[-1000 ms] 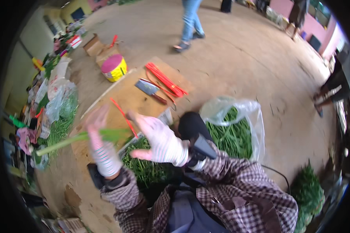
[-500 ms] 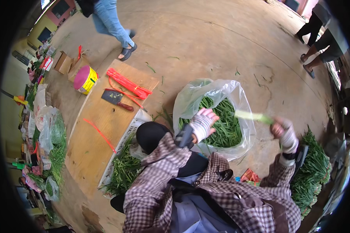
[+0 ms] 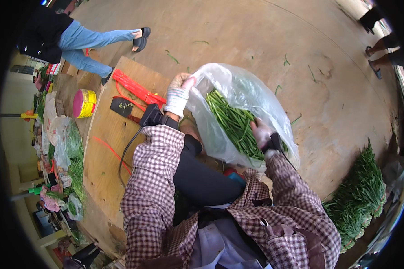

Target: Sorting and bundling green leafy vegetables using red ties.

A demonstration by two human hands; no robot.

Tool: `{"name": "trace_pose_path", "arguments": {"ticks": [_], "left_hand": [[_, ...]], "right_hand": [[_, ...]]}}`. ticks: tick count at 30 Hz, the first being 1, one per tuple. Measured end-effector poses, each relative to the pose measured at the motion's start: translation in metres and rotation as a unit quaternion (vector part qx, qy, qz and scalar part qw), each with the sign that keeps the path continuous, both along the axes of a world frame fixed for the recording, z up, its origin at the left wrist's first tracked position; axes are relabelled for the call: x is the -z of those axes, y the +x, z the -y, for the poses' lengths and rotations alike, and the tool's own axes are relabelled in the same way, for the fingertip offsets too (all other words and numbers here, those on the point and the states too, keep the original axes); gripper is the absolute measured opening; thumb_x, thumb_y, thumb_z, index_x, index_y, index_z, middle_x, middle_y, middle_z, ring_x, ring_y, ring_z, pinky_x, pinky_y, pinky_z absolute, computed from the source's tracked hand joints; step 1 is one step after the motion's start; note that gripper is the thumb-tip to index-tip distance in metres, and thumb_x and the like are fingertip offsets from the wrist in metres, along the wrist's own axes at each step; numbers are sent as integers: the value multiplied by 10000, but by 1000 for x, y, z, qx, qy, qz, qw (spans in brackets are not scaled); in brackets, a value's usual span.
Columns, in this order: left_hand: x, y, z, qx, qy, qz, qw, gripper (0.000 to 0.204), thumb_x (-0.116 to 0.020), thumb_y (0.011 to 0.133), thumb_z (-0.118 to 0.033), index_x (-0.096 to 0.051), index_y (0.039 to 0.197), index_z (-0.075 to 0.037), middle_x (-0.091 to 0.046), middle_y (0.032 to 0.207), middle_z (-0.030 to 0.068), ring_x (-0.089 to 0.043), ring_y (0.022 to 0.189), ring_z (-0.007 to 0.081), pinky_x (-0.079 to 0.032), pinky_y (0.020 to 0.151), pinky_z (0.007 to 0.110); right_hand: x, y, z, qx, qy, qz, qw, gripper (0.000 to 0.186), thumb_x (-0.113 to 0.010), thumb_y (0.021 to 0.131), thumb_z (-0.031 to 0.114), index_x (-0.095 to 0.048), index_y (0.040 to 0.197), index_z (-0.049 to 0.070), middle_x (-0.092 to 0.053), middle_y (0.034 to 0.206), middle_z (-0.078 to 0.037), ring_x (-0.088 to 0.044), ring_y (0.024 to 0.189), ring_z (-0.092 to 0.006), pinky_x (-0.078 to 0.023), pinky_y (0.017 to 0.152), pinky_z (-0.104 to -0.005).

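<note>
A clear plastic bag (image 3: 267, 101) stands on the floor in front of me, its mouth wide and long green leafy stalks (image 3: 231, 121) inside. My left hand (image 3: 179, 93), in a striped knitted glove, is closed on the bag's rim at the left. Inside the bag's right part, my right hand (image 3: 261, 134) lies against the stalks. Its fingers are blurred and partly hidden, so whether it grips any of them is unclear.
Left of me, a wooden board (image 3: 107, 152) bears a cleaver (image 3: 121, 106) and red plastic ties (image 3: 137, 88). A pink-and-yellow tub (image 3: 84, 103) stands beyond it. Bundled greens (image 3: 361, 193) are stacked at my right. A person in jeans (image 3: 85, 38) is at the far left.
My left hand has moved left and taken hold of the bag's rim. My right hand has come into the bag; the pale green strip it held no longer shows. The walking person has moved left.
</note>
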State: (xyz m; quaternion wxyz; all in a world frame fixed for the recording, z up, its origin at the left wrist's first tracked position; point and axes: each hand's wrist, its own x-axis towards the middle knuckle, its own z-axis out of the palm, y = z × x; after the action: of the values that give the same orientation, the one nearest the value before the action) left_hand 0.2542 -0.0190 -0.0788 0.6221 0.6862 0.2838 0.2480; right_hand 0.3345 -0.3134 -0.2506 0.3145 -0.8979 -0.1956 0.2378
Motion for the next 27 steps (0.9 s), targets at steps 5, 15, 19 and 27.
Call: {"name": "trace_pose_path", "arguments": {"ticks": [5,15,19,27], "left_hand": [[-43,-4,27,73,-10,66,995,49,-602,839,-123,-575,879,-115,-486,772,-83,-416,708,19,-359,674,170],[-79,-39,30,39,-13,91,995,81,-587,864,-73,-516,903,-73,-507,778,-36,-461,716,37,-402,652,186],[-77,-50,28,-27,-65,112,991,109,-598,854,-81,-514,923,-67,-514,782,-25,-483,718,48,-409,655,184],[-72,-71,27,-82,-139,150,975,118,-595,848,-65,-518,938,-73,-535,815,-13,-519,756,54,-429,693,188]], "right_hand": [[3,-3,-78,-29,-41,-36,998,319,-524,884,313,-535,1091,71,-615,947,-218,-595,885,-378,-468,750,-439],[5,25,-141,-23,222,-32,974,194,-584,815,199,-616,925,42,-636,917,-158,-590,879,-309,-454,804,-389],[28,50,-169,-102,-9,287,952,364,-577,810,314,-552,1059,50,-583,1069,-149,-543,1001,-321,-425,874,-401],[8,-6,-196,-207,-134,223,943,524,-591,794,419,-527,1142,33,-542,1117,-168,-500,1069,-370,-375,941,-471]]}}
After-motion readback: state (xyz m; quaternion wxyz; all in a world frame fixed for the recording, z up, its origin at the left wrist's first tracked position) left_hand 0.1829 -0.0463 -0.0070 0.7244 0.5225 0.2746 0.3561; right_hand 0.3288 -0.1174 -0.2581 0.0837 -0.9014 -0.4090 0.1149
